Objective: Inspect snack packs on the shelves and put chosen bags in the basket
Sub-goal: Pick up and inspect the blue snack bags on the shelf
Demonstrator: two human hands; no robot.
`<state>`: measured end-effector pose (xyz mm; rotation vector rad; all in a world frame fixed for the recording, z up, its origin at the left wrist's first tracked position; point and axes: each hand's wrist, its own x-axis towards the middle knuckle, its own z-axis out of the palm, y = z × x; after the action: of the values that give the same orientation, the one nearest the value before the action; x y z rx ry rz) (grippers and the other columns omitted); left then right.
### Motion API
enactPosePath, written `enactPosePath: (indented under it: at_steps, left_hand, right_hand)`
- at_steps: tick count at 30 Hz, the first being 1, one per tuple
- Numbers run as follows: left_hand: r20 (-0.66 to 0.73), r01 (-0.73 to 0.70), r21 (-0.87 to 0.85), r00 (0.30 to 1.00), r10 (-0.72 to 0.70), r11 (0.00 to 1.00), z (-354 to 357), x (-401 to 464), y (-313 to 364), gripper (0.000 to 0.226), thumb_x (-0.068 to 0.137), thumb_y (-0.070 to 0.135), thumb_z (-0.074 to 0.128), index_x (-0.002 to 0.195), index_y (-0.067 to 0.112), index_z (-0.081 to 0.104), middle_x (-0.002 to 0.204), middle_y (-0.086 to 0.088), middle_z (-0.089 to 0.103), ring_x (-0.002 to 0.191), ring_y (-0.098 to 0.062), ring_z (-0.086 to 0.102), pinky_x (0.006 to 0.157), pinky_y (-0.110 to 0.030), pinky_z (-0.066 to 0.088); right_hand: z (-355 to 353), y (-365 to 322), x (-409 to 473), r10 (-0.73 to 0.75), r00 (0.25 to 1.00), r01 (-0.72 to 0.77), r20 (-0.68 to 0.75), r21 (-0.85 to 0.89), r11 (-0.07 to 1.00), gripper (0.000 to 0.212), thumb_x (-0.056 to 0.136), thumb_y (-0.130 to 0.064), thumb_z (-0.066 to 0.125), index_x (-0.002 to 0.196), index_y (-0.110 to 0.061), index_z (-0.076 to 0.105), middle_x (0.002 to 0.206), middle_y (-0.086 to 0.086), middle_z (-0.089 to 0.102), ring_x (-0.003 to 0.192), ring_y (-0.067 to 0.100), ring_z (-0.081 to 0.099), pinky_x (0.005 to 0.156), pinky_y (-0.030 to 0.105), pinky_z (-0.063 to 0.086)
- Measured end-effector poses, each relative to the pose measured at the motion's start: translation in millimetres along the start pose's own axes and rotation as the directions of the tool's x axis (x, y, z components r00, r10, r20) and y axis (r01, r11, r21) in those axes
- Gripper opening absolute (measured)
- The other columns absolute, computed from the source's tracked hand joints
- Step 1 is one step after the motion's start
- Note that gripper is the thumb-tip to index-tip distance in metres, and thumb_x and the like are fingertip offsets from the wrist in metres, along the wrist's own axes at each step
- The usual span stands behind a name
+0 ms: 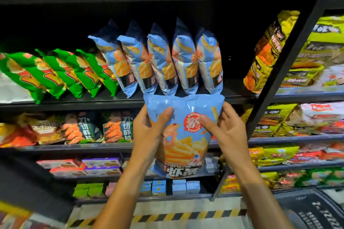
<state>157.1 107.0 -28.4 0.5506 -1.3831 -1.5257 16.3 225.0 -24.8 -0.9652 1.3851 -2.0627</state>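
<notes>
Green bags (55,74): on your far left they lean in a row on the middle shelf (74,101), tilted to the left.
Blue row (163,61): five light blue snack packs stand side by side on that same shelf, just above the one you hold.
Left hand (149,132): your grip is on the left edge of the blue shrimp-stick bag (183,135), thumb curled over its front, fingers hidden behind it.
Held bag: upright and facing you, in front of the shelves, its top edge just below the blue row.
Right hand (225,132): your grip takes the bag's right edge, thumb pressed on the front near the red round logo, fingers wrapped along the side.
Yellow bags (268,52): stacked on the next shelf unit to your right.
Basket (312,210): dark, low at your right, well apart from the bag.
</notes>
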Motion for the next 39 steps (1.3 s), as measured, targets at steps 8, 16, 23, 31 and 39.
enactPosePath:
  at_steps: [8, 16, 23, 31, 39]
  left_hand:
    - [0.064, -0.052, 0.090, 0.997, 0.046, 0.995, 1, -16, -5, 0.018, 0.082, 0.022, 0.085, 0.094, 0.032, 0.076, 0.098, 0.008, 0.079, 0.096, -0.015, 0.075, 0.077, -0.025, 0.058]
    - [0.407, 0.155, 0.108, 0.894, -0.186, 0.982, -8, -14, 6, 0.037, 0.082, 0.024, 0.081, 0.119, 0.025, 0.073, 0.121, -0.008, 0.074, 0.113, -0.027, 0.071, 0.084, -0.032, 0.058]
    - [0.239, 0.136, 0.016, 0.961, -0.136, 0.991, 7, -21, 9, 0.023, 0.084, 0.008, 0.074, 0.086, 0.028, 0.084, 0.098, 0.000, 0.080, 0.095, -0.017, 0.076, 0.076, -0.026, 0.059]
    - [0.188, 0.090, 0.020, 0.978, -0.092, 0.996, 8, -25, 10, 0.020, 0.081, 0.014, 0.073, 0.084, 0.031, 0.084, 0.091, 0.002, 0.080, 0.089, -0.015, 0.077, 0.073, -0.025, 0.060]
    - [0.180, 0.193, -0.007, 0.965, -0.189, 0.981, 0, -24, -2, 0.046, 0.065, 0.062, 0.088, 0.097, 0.029, 0.081, 0.110, -0.006, 0.078, 0.105, -0.025, 0.073, 0.085, -0.038, 0.060]
  right_hand:
    - [-11, -9, -2, 0.038, 0.999, -0.039, -0.024, -0.053, 0.998, 0.025, 0.077, -0.023, 0.078, 0.101, -0.015, 0.077, 0.102, 0.002, 0.080, 0.097, 0.020, 0.076, 0.074, 0.029, 0.062]
    - [-14, -7, -12, 0.005, 0.994, -0.012, -0.107, -0.069, 0.998, 0.012, 0.076, -0.024, 0.078, 0.087, -0.021, 0.078, 0.088, -0.003, 0.079, 0.087, 0.016, 0.077, 0.073, 0.029, 0.062]
    - [-14, -1, -16, 0.076, 0.993, -0.083, -0.088, -0.073, 0.994, 0.019, 0.082, -0.025, 0.075, 0.096, -0.013, 0.077, 0.094, 0.002, 0.080, 0.088, 0.019, 0.077, 0.072, 0.030, 0.063]
    - [-19, -8, -13, 0.050, 0.998, -0.045, 0.050, -0.096, 0.994, 0.023, 0.087, -0.024, 0.068, 0.100, -0.007, 0.077, 0.102, 0.000, 0.080, 0.098, 0.018, 0.076, 0.075, 0.026, 0.061]
    - [-17, -5, -12, 0.060, 0.977, -0.073, -0.207, -0.054, 0.996, 0.026, 0.069, -0.048, 0.075, 0.082, -0.026, 0.079, 0.087, 0.003, 0.080, 0.081, 0.021, 0.078, 0.069, 0.036, 0.064]
